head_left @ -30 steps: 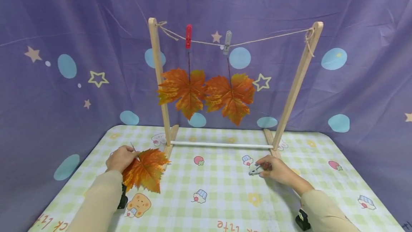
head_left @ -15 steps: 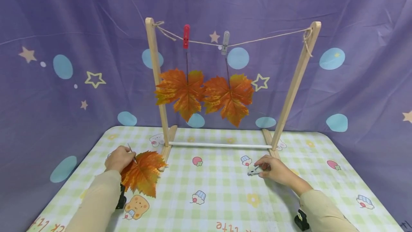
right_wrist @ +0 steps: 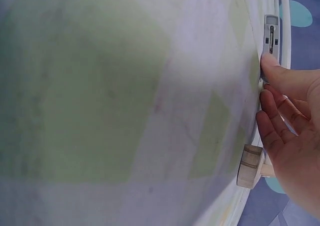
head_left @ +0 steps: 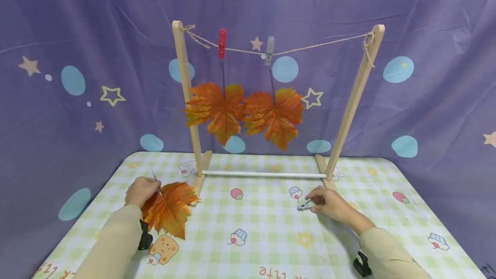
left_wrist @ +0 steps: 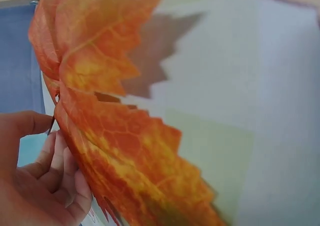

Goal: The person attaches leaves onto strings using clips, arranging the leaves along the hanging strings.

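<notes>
My left hand point(head_left: 140, 191) pinches the thin dark stem of an orange and yellow artificial maple leaf point(head_left: 170, 210), low over the left of the table. In the left wrist view the leaf point(left_wrist: 130, 161) hangs beside the fingers and casts a shadow. My right hand point(head_left: 329, 203) pinches a grey clothespin point(head_left: 305, 205) between thumb and fingers, close over the table at the right. The right wrist view shows the clothespin's point(right_wrist: 271, 33) front end poking out past the thumb; its rear is hidden by the hand.
A wooden frame point(head_left: 354, 102) stands at the back with a twine line point(head_left: 321, 46) strung across. A red clothespin point(head_left: 222, 44) and a grey clothespin point(head_left: 270, 51) hold two maple leaves on it. A white rod point(head_left: 263, 174) joins its feet. A checked cloth point(head_left: 271, 227) covers the table.
The left hand has tilted the leaf slightly and shifted a little left in view. The whole scene has drifted slightly left; the right hand keeps its hold on the clothespin.
</notes>
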Motion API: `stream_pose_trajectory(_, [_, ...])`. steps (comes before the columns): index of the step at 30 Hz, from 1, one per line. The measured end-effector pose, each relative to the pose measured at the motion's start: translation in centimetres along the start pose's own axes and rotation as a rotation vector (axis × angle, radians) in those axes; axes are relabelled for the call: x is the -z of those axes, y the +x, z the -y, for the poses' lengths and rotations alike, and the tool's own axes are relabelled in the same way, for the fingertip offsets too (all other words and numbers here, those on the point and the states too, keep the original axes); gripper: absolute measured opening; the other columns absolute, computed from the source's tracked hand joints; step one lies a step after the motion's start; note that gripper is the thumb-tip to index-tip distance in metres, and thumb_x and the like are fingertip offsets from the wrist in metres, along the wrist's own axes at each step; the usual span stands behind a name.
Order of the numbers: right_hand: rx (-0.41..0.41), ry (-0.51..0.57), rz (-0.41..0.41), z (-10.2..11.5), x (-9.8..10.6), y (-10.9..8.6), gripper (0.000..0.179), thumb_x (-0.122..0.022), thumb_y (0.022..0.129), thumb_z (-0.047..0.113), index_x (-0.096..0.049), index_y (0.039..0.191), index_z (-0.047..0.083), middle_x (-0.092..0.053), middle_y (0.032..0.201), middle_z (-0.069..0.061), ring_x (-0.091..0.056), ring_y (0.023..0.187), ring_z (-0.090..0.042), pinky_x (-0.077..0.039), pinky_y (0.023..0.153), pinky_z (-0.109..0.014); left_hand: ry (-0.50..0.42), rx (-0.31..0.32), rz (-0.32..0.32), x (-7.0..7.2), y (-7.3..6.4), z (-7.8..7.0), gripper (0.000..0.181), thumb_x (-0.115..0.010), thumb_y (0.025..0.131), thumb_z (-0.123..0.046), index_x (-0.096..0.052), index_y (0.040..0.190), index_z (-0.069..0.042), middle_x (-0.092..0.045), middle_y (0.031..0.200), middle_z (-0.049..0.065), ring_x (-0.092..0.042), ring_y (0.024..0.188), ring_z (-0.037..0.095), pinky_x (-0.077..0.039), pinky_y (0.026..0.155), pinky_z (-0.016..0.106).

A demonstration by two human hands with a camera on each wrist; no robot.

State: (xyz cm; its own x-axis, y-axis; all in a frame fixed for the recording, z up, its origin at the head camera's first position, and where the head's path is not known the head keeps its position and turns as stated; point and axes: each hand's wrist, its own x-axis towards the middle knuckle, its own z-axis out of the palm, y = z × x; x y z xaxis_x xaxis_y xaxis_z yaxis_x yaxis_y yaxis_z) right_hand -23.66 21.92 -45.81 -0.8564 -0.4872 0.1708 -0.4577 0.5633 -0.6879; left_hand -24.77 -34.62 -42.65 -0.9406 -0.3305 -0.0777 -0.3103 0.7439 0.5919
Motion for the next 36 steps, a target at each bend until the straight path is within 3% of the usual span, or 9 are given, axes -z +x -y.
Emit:
stream_pose_trajectory(8, [-0.019, 0.003, 0.0, 0.1, 0.1, -0.1, 0.027, -0.077, 0.081, -0.001, -0.07, 0.107, 0.0, -0.063, 0.099, -0.005, -0.058, 0.085, -0.021, -0.051, 0.074, -0.029, -0.029, -0.008, 0.013, 0.7, -0.4, -1.2, 0.048, -0.052, 0.095, -0.032, -0.061, 0.13, 0.0, -0.062, 0.125, 0.023, -0.06, 0.102, 0.043, -0.044, 0.081, 0.056])
stream_pose_trajectory(18, [-0.034, -0.008, -0.008, 0.0, 0.0, -0.1, 0.025, -0.076, 0.082, -0.003, -0.07, 0.106, 0.001, -0.063, 0.099, -0.005, -0.058, 0.087, -0.019, -0.051, 0.076, -0.029, -0.147, -0.107, -0.074, 2.2, -2.0, -3.0, 0.045, -0.051, 0.098, -0.032, -0.06, 0.13, -0.001, -0.063, 0.125, 0.024, -0.06, 0.108, 0.039, -0.045, 0.085, 0.053])
stream_pose_trajectory(24, [-0.045, -0.006, -0.013, 0.2, 0.0, -0.1, 0.025, -0.077, 0.081, -0.002, -0.07, 0.105, 0.001, -0.063, 0.1, -0.005, -0.058, 0.088, -0.02, -0.051, 0.077, -0.03, -0.16, -0.194, -0.147, 2.8, -3.2, -4.1, 0.045, -0.05, 0.101, -0.036, -0.06, 0.128, -0.001, -0.063, 0.121, 0.022, -0.06, 0.104, 0.037, -0.044, 0.079, 0.046])
stream_pose_trajectory(30, [-0.053, -0.023, -0.022, 0.3, 0.1, 0.0, 0.025, -0.077, 0.08, -0.004, -0.071, 0.104, 0.001, -0.064, 0.1, -0.005, -0.059, 0.088, -0.021, -0.052, 0.077, -0.031, -0.191, -0.312, -0.155, 2.9, -5.2, -6.1, 0.042, -0.05, 0.102, -0.037, -0.061, 0.126, -0.004, -0.065, 0.115, 0.019, -0.062, 0.099, 0.034, -0.045, 0.076, 0.041])
stream_pose_trajectory(36, [-0.06, -0.02, -0.025, 0.4, 0.1, 0.0, 0.025, -0.078, 0.08, -0.003, -0.071, 0.103, 0.001, -0.064, 0.099, -0.004, -0.059, 0.089, -0.022, -0.052, 0.078, -0.031, -0.218, -0.363, -0.125, 2.7, -6.8, -8.2, 0.04, -0.051, 0.102, -0.039, -0.062, 0.124, -0.007, -0.064, 0.113, 0.015, -0.059, 0.091, 0.027, -0.046, 0.069, 0.036])
